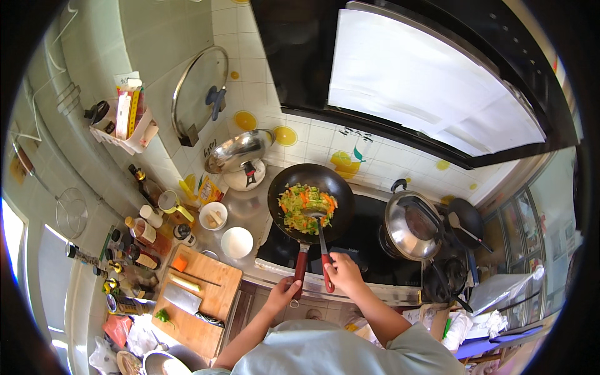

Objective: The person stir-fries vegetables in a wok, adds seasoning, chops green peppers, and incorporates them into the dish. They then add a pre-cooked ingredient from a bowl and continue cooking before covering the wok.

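Note:
My left hand [284, 294] is closed round the red handle of a dark wok [344, 187] that stands over the left side of the black cooktop [365, 215]. In the wok lie chopped green vegetables and orange strips [295, 206]. My right hand [344, 271] grips the red handle of a metal spatula [322, 239], whose head rests among the vegetables. A steel pan with a lid [410, 229] sits on the cooktop's right side.
At left, a wooden cutting board [206, 276] bears a cleaver [182, 298], a carrot piece [179, 263] and a green pepper piece [162, 315]. Two white bowls [237, 243] stand between board and wok. Bottles [147, 234] line the left wall. A range hood [304, 56] hangs above.

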The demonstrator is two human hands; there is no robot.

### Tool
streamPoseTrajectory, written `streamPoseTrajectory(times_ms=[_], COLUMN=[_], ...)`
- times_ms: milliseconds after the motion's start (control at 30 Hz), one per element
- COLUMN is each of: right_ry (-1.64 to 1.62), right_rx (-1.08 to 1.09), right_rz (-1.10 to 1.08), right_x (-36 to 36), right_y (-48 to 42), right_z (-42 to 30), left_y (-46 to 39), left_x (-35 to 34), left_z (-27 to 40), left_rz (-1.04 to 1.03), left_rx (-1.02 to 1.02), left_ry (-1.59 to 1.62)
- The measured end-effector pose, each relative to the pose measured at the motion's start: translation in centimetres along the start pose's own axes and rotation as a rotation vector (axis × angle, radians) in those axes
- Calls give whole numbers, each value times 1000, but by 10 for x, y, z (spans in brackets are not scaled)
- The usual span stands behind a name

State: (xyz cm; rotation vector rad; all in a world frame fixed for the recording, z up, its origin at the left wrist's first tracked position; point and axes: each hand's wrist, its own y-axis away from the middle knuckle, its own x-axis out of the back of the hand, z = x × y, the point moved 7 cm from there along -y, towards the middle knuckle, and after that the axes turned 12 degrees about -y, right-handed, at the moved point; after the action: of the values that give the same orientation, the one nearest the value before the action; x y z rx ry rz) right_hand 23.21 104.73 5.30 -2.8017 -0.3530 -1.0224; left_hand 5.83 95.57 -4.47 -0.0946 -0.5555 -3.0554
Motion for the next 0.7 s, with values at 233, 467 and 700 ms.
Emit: streamPoseTrajectory(times_ms=[233, 467, 700], right_ry=[-218, -343, -280], right_rx=[296, 297, 279], right_rz=[-109, -323, -402], right_x=[-40, -90, -87], right_y=[-70, -48, -5], right_z=[-94, -137, -106], left_y=[18, -5, -73], left_x=[38, 99, 147], left_z=[-40, -96, -108], left_rz=[92, 390, 612], left_rx=[133, 163, 284], left_ry=[172, 408, 736])
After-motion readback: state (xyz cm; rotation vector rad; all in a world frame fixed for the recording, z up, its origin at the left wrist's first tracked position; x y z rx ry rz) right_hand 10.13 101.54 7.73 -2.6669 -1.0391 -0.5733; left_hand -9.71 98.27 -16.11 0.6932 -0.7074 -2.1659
